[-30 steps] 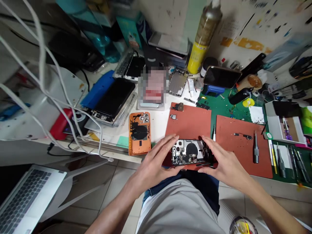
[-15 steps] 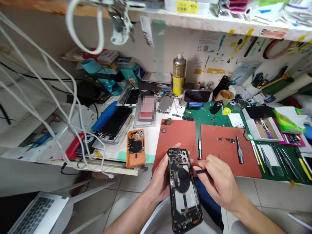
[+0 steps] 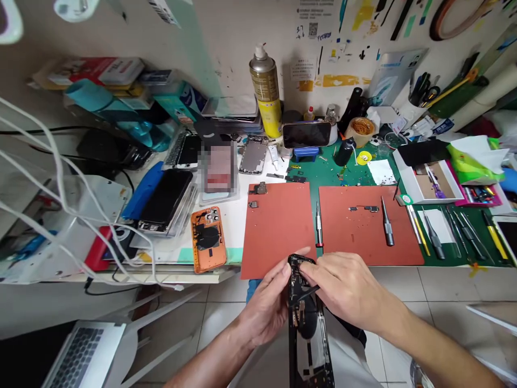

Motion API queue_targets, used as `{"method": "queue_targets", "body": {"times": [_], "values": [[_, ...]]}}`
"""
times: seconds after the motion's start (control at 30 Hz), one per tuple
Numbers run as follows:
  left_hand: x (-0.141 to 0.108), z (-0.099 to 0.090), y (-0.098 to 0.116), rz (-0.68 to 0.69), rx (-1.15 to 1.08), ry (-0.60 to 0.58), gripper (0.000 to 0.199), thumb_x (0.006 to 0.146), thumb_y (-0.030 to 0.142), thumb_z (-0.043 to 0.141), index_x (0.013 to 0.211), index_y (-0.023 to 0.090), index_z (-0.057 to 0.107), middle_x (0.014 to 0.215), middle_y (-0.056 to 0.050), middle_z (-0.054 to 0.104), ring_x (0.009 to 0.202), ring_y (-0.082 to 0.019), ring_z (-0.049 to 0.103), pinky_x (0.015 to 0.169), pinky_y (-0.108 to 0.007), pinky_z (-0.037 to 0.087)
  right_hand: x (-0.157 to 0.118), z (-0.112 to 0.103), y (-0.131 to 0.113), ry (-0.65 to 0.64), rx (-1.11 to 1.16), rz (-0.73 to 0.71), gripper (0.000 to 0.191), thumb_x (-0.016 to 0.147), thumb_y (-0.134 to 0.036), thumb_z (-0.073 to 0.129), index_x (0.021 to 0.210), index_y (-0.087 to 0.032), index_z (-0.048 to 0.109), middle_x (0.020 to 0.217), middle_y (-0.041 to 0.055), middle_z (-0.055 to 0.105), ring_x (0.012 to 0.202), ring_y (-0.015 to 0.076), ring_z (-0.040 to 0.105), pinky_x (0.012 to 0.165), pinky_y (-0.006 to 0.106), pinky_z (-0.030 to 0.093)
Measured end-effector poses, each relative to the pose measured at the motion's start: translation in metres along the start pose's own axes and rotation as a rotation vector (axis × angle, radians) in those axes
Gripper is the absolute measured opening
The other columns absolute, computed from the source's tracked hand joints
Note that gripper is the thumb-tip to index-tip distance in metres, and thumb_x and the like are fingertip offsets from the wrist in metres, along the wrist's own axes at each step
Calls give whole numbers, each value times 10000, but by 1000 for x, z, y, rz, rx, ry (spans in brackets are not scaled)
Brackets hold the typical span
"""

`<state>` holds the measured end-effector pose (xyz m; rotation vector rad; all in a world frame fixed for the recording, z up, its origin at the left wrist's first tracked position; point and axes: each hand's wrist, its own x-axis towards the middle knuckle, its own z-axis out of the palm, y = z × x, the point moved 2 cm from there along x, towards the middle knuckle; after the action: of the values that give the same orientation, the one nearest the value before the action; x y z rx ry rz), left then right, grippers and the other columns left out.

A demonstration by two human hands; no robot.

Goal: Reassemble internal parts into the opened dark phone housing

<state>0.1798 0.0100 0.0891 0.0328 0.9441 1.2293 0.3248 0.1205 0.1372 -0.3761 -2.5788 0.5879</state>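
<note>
My left hand (image 3: 269,304) is wrapped round the left edge of an opened phone housing (image 3: 309,345), which is held tilted above my lap. Its bare inside faces up, with a black round pad and small boards in view. In my right hand (image 3: 347,288) is a thin black pry stick (image 3: 306,295), pinched so that its tip reaches across the upper part of the housing. My right fingers cover the housing's camera corner. An orange phone back housing (image 3: 208,240) lies on the bench to the left.
Two red-brown mats (image 3: 278,231) lie along the bench edge, with a screwdriver (image 3: 319,226) between them. Small parts (image 3: 365,208) and another screwdriver (image 3: 386,223) rest on the right mat. White cables (image 3: 64,199) hang at left. A spray can (image 3: 266,97) stands at the back.
My right hand has moved left and over the housing, bringing the pry stick from beside it to above its upper part. The housing now stands more steeply. The camera view has shifted.
</note>
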Motion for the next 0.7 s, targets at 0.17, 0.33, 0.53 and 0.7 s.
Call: {"method": "queue_targets", "body": {"times": [0.17, 0.33, 0.53, 0.7], "values": [[0, 2, -2, -23, 3, 3, 579, 959, 547, 792, 1454, 257, 716, 1279, -116, 810, 1172, -298, 773, 962, -362, 618, -5, 0, 4, 5, 1, -4, 233, 1106, -99, 457, 1090, -153, 683, 727, -25, 556, 613, 158, 463, 589, 337, 368], [0, 8, 0, -39, -1, -18, 598, 962, 553, 784, 1476, 259, 701, 1260, -110, 818, 1147, -291, 782, 984, -373, 606, -11, 4, 8, 11, 55, 10, 192, 1114, -117, 468, 1123, -163, 655, 752, -24, 588, 639, 154, 492, 618, 328, 393], [2, 13, 0, -80, -24, -57, 644, 938, 597, 790, 1495, 289, 686, 1221, -90, 830, 1099, -317, 797, 1055, -473, 584, -12, 3, 9, 51, 82, 42, 167, 1074, -96, 495, 1040, -184, 634, 717, -43, 528, 616, 149, 423, 587, 321, 325], [2, 19, 1, -86, -12, -54, 655, 933, 616, 781, 1489, 280, 694, 1213, -89, 830, 1096, -339, 799, 1077, -502, 567, -15, 2, 8, 64, 68, 50, 191, 1054, -64, 472, 1031, -190, 614, 715, -47, 503, 621, 154, 379, 588, 329, 302]]}}
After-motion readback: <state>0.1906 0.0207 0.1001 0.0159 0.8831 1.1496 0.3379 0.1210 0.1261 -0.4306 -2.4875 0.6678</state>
